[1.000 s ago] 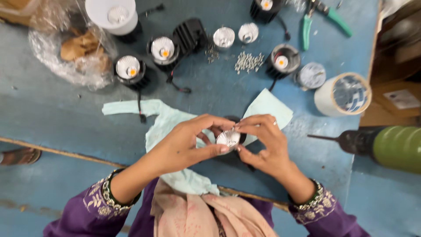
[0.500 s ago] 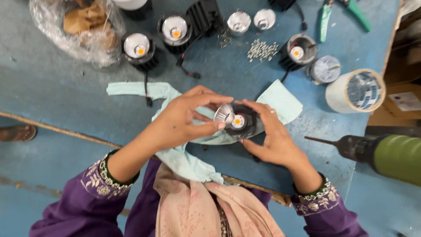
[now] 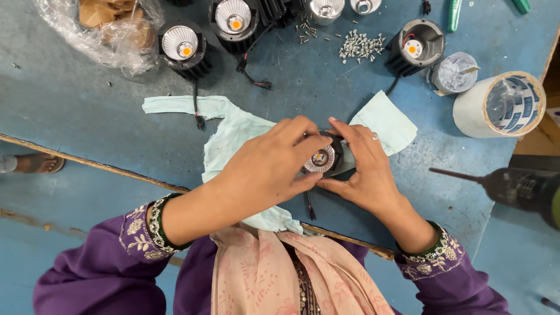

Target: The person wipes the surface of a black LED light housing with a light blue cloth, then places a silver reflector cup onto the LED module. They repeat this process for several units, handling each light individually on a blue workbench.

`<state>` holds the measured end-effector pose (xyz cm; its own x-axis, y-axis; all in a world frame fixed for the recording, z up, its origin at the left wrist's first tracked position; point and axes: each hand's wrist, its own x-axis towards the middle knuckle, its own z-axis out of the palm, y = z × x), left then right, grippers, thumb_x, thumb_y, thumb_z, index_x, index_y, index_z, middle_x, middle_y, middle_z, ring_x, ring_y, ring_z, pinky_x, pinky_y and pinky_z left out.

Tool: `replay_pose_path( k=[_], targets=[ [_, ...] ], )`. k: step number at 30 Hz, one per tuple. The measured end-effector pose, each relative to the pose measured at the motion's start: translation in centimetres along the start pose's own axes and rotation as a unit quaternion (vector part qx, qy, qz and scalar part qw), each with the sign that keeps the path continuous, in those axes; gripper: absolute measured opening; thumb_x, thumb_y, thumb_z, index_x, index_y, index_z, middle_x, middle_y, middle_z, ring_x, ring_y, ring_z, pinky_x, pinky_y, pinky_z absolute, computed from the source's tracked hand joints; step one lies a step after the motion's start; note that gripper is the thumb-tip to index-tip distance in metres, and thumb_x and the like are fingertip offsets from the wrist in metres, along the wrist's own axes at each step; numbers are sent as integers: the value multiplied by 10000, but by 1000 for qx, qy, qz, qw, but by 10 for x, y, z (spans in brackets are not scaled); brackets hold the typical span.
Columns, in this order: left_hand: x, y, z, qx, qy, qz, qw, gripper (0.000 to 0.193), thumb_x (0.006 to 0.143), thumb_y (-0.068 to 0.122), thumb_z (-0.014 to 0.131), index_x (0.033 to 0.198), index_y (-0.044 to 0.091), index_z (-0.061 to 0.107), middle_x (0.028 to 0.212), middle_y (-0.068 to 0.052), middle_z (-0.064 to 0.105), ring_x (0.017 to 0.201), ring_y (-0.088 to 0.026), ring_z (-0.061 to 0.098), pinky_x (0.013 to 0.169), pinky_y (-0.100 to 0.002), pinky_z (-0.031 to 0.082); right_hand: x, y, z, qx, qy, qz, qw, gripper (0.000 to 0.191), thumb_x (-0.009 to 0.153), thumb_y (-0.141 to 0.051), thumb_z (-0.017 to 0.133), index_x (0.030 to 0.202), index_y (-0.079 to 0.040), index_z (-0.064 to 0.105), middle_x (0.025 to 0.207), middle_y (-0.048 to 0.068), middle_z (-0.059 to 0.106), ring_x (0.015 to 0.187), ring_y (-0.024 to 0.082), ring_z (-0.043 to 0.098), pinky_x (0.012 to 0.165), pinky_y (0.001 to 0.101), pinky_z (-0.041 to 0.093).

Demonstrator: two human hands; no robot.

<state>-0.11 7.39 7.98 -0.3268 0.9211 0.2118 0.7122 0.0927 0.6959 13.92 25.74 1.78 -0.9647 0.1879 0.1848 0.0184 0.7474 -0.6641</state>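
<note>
A small black LED spotlight (image 3: pixel 322 158), its ribbed silver reflector facing up and its amber chip showing at the centre, was held between both hands just above a pale green cloth (image 3: pixel 233 137) spread on the blue counter (image 3: pixel 70 111). The left hand (image 3: pixel 265 169) was curled over the lamp from the left, fingers closed around its rim and thumb pressed under it. The right hand (image 3: pixel 364 169) was cupped against the lamp's right side, fingers bent around the black housing. A black lead hung from the lamp toward the counter's near edge.

As a judgement, the reflector appeared already seated in this housing, though no fixing screws could be made out on it. At the far side, 2 lamps with reflectors fitted (image 3: pixel 179 45) (image 3: pixel 235 22) were set down, while 1 open housing (image 3: pixel 415 46) showed only its chip, so more assembly seemed left. A heap of loose screws (image 3: pixel 360 44) lay near it. A tape roll (image 3: pixel 501 105) and a power drill (image 3: pixel 519 188) were left untouched at the right.
</note>
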Motion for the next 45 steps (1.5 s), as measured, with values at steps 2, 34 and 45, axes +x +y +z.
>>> replay_pose_path(
  k=[2,34,45],
  targets=[
    [5,3,3,42,-20,-4,999,474,805,201,797,1217,20,647,1125,-106,559,1045,-276,605,754,-365,553,-1,1,-2,12,-3,-8,1000,1012,583,-215,958,1470,-89,489,1244,125,644,1143,336,607,991,436,486],
    [28,3,-1,105,-64,59,991,294,688,62,721,977,22,685,1187,-132,609,1031,-303,619,763,-390,548,-1,1,-3,12,-5,-7,1000,1060,597,-360,982,1461,-40,458,1257,166,639,1124,347,627,952,437,516],
    [28,-11,-8,-25,-105,3,994,423,716,183,822,1112,89,709,1102,-70,620,1007,-289,607,789,-405,515,-8,0,4,49,60,-71,994,632,694,-344,965,1096,-95,546,1298,146,657,1128,339,699,935,395,575]
  ],
)
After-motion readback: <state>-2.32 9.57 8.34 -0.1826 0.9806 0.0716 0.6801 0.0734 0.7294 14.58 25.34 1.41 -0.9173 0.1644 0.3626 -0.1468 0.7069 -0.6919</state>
